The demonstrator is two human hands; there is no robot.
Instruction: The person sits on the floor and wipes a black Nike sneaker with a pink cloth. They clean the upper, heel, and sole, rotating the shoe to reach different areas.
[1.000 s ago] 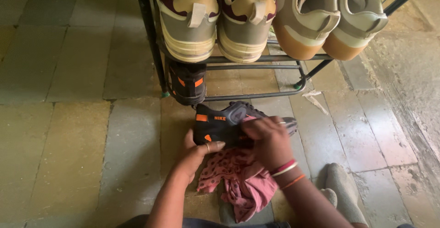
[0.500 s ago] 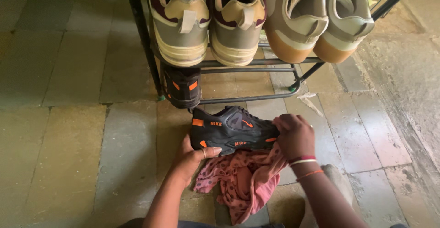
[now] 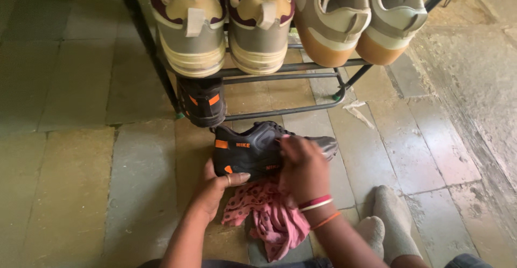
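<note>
Head view: a black sneaker with orange patches [image 3: 253, 150] lies on its side on the stone-tile floor [image 3: 81, 182], just in front of a black metal shoe rack [image 3: 285, 73]. The left hand [image 3: 215, 184] cups the shoe's heel end from below, thumb curled up over the sole edge, fingers closed on it in a steadying grip. The right hand [image 3: 302, 167] lies over the middle of the shoe, fingers bent and pressed down on the upper with a pink dotted cloth [image 3: 272, 214] bunched beneath the palm; the rest of the cloth trails onto the floor toward the person. How tightly the right fingers pinch the cloth cannot be told, since the hand hides them.

On the rack's lowest rail the matching black sneaker [image 3: 202, 102] stands heel-out, just beside the one being handled. On the tier above, a pair of beige and maroon sneakers [image 3: 223, 26] and a pair of tan gum-soled sneakers [image 3: 355, 20] rest with their heels outward. A socked foot [image 3: 390, 222] lies on the floor to the right, near the forearm.

By my reading, the step in hand is wiping the shoe's side and upper with the cloth. The next move calls for the left hand to hold the heel firm while the right drags the cloth along the upper toward the toe, then a turn of the shoe to reach the hidden side.
</note>
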